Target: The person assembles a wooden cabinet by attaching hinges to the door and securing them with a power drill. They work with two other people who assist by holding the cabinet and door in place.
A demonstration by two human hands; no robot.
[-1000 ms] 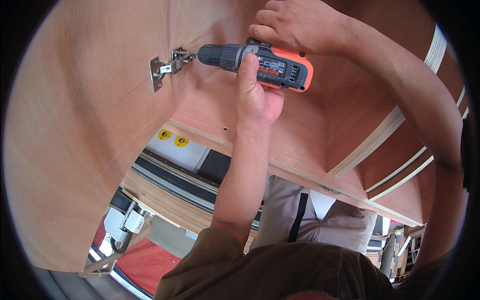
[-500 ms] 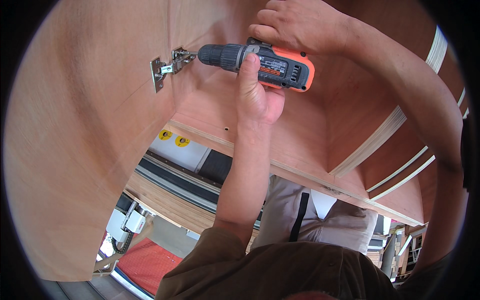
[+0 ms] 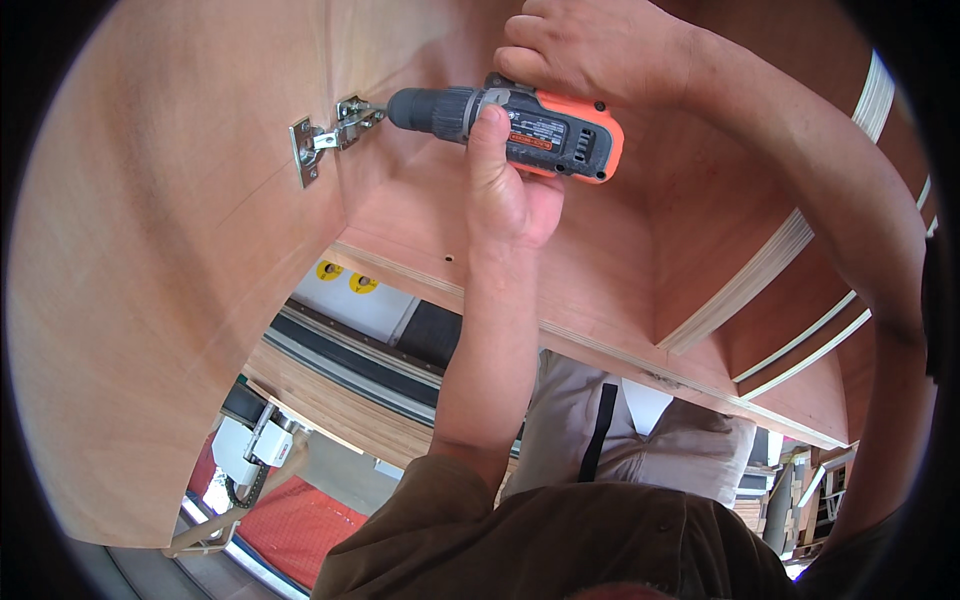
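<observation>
An orange and black cordless drill [image 3: 548, 132] lies level across the upper middle, its chuck toward the left. My left hand [image 3: 507, 195] cups the drill's body from below, thumb up along its near side. My right hand [image 3: 590, 48] is curled at the drill's upper side; the grip itself is hidden behind the hand and the drill body. The bit reaches a metal cabinet hinge [image 3: 328, 138]. One plate of that hinge sits on the wooden door panel [image 3: 200, 250], the other on the cabinet's inner wall. The screw at the tip is too small to make out.
The plywood cabinet [image 3: 600, 260] surrounds my arms, with curved-looking partition edges [image 3: 735, 285] at the right. Below its front edge are a wooden beam [image 3: 340, 395], a white machine part [image 3: 250, 445] and a red sheet [image 3: 300, 530]. My lap shows under the cabinet.
The drill and both hands have shifted slightly left. In the picture, the hinge and the door panel's lower edge also sit a little farther left. Both hands keep their hold.
</observation>
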